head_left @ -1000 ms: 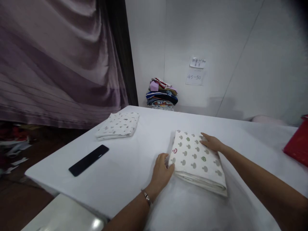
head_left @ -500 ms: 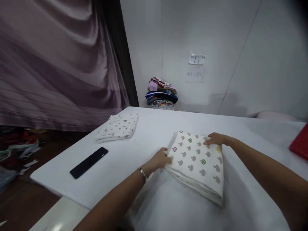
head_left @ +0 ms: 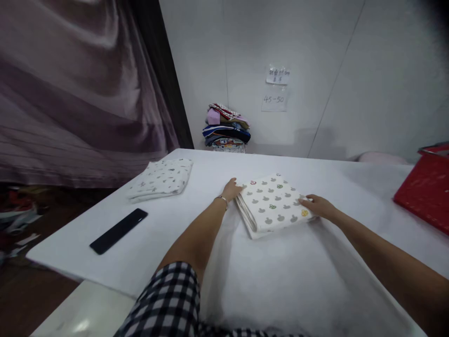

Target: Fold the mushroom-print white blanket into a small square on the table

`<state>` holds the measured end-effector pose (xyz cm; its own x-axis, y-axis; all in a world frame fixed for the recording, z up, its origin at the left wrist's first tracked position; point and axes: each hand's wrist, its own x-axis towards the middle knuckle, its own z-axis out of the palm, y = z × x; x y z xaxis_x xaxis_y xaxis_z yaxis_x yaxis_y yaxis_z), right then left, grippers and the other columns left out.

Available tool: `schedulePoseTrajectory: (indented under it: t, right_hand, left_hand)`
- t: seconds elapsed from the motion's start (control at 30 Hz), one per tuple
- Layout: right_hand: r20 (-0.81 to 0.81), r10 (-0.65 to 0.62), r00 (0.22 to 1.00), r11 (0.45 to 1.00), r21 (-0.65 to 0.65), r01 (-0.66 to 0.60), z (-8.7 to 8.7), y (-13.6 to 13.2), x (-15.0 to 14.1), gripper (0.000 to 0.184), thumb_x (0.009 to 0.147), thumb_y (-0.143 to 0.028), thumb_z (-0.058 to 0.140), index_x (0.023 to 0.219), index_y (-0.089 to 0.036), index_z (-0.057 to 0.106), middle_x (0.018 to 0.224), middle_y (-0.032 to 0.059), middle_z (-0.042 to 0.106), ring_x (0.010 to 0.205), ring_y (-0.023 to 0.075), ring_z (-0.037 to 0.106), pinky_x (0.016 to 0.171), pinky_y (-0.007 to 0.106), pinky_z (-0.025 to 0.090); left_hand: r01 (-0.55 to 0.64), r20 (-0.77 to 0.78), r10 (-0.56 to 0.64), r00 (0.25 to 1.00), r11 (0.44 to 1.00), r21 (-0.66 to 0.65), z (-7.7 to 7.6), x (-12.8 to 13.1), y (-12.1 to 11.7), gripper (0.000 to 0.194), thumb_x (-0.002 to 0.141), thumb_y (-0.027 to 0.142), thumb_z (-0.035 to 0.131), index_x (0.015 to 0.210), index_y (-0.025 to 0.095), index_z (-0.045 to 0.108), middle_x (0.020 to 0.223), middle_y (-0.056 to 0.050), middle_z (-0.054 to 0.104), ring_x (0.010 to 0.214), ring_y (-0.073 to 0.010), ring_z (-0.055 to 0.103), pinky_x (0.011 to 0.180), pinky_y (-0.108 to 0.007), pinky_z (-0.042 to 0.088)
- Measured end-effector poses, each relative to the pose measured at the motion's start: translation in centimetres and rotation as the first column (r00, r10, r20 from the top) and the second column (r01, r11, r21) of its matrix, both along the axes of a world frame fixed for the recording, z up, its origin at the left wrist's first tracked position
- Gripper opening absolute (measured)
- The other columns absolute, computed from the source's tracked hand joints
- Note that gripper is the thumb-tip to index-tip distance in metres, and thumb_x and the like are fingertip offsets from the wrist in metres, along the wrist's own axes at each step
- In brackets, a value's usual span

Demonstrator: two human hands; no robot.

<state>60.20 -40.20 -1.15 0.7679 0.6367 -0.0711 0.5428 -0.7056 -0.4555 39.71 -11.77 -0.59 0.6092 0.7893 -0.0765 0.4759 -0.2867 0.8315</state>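
Observation:
A folded white cloth with a mushroom print (head_left: 275,201) lies turned at an angle on the white table (head_left: 294,276). Its layered folded edge faces left and towards me. My left hand (head_left: 231,189) grips the cloth's left corner between thumb and fingers. At the opposite side my right hand (head_left: 316,206) pinches the right edge, thumb on top near a yellow mushroom; the fingers beneath are partly hidden. Farther left sits a second folded white cloth with small grey prints (head_left: 161,179), apart from both hands.
A black phone (head_left: 118,230) lies near the table's left edge. At the right is a red bag-like item (head_left: 426,189). Folded clothes (head_left: 227,128) are stacked by the wall beyond the table. A mauve curtain (head_left: 77,93) hangs on the left; two paper signs (head_left: 274,99) are on the wall.
The mushroom-print cloth has been turned clockwise and shifted slightly away from me. My left hand has closed on its corner and moved forward with it; my right hand has taken its edge.

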Motion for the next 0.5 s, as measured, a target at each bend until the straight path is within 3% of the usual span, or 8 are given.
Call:
schedulePoseTrajectory:
  t: [0.1, 0.2, 0.33, 0.5]
  right_hand:
    - [0.140, 0.128, 0.982, 0.973, 0.174, -0.151, 0.5, -0.6, -1.9, 0.047, 0.083, -0.051, 0.048, 0.114, -0.017, 0.060, 0.112, 0.0119, 0.062, 0.101, 0.0277, 0.059, 0.087, 0.040, 0.047]
    - [0.265, 0.373, 0.889, 0.837, 0.317, -0.446, 1.0, -0.4, -5.6, 0.035, 0.087, -0.047, 0.045, 0.104, -0.022, 0.062, 0.110, 0.0082, 0.063, 0.101, 0.0252, 0.059, 0.085, 0.039, 0.048]
    - [0.339, 0.588, 0.735, 0.666, 0.313, -0.677, 1.5, 1.6, -10.4, 0.028, 0.093, -0.039, 0.042, 0.095, -0.024, 0.065, 0.099, 0.0064, 0.066, 0.094, 0.0216, 0.059, 0.083, 0.037, 0.047]
    - [0.365, 0.664, 0.653, 0.619, 0.223, -0.753, 1.3, 4.0, -13.1, 0.028, 0.093, -0.040, 0.046, 0.096, -0.022, 0.066, 0.090, 0.0059, 0.064, 0.087, 0.0209, 0.057, 0.078, 0.036, 0.044]
  left_hand:
    - [-0.072, 0.080, 0.068, 0.995, 0.996, 0.048, 0.2, -1.9, -0.2, 0.048, 0.077, 0.025, 0.063, 0.122, 0.014, 0.050, 0.125, -0.013, 0.055, 0.109, -0.0202, 0.055, 0.090, -0.028, 0.043]
    - [-0.078, 0.141, 0.069, 0.988, 0.995, 0.058, 0.1, -4.6, -1.7, 0.031, 0.080, 0.029, 0.058, 0.108, 0.016, 0.059, 0.105, -0.008, 0.065, 0.086, -0.0150, 0.062, 0.075, -0.025, 0.047]
    - [0.003, 0.172, -0.010, 0.985, 0.999, 0.040, -1.2, -7.4, -5.7, 0.016, 0.077, 0.030, 0.058, 0.083, 0.016, 0.065, 0.076, -0.002, 0.066, 0.064, -0.0115, 0.059, 0.061, -0.023, 0.046]
    - [0.050, 0.205, -0.063, 0.977, 0.996, 0.068, -2.3, -8.1, -10.1, 0.017, 0.076, 0.031, 0.058, 0.076, 0.018, 0.068, 0.077, 0.000, 0.068, 0.074, -0.0129, 0.060, 0.070, -0.023, 0.046]
